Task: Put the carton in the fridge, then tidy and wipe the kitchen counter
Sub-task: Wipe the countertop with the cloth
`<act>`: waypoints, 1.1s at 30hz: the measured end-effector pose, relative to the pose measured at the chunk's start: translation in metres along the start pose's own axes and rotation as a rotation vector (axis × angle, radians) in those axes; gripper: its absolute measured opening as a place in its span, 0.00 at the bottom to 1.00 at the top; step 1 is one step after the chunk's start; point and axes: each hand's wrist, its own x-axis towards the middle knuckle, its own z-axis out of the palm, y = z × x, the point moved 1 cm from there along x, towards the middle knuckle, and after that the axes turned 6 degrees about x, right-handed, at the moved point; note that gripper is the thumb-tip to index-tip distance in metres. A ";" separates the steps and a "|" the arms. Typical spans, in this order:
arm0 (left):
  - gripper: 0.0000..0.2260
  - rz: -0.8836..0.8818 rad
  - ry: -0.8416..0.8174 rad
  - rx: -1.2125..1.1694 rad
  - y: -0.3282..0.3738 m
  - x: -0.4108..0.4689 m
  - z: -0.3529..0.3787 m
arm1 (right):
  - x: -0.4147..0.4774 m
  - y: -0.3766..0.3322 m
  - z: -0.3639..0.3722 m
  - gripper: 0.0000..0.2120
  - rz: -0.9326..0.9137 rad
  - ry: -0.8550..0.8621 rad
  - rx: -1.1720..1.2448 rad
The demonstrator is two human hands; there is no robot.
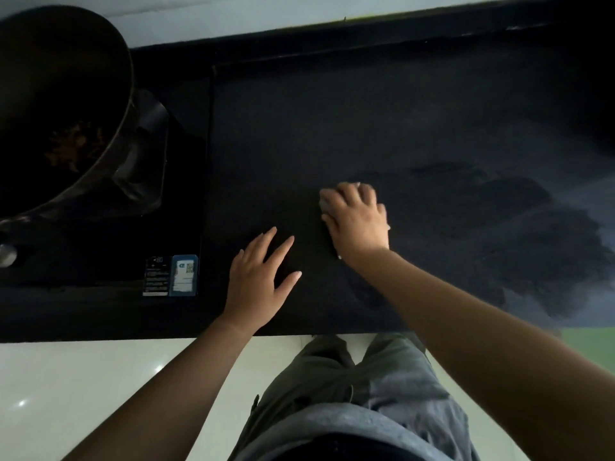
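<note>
The black kitchen counter (pixel 382 121) fills the upper half of the head view. My right hand (pixel 357 219) presses down near its middle on a small grey cloth (pixel 323 204), most of which the hand hides. Darker wet streaks (pixel 515 227) spread over the counter to the right of that hand. My left hand (pixel 259 277) lies flat on the counter with fingers spread and nothing in it, just left of the right hand. No carton or fridge is in view.
A gas hob (pixel 173 201) sits at the left with a large dark wok (pixel 60 111) holding brown food bits. Stickers (pixel 171 276) mark the hob's front corner and a knob (pixel 7 255) shows at far left. The pale tiled floor (pixel 83 394) lies below the counter's front edge.
</note>
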 end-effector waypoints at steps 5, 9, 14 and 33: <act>0.26 -0.003 -0.009 0.005 -0.007 -0.010 0.000 | -0.064 0.003 0.012 0.19 -0.221 -0.116 -0.016; 0.26 -0.014 -0.025 -0.003 -0.009 -0.017 0.002 | -0.080 0.036 -0.003 0.20 -0.182 -0.059 -0.037; 0.27 -0.032 -0.040 -0.009 -0.008 -0.019 0.002 | -0.033 0.044 -0.017 0.18 0.111 0.101 0.003; 0.28 -0.116 -0.082 0.050 0.012 -0.018 -0.004 | -0.084 0.095 -0.039 0.17 -0.009 0.106 -0.034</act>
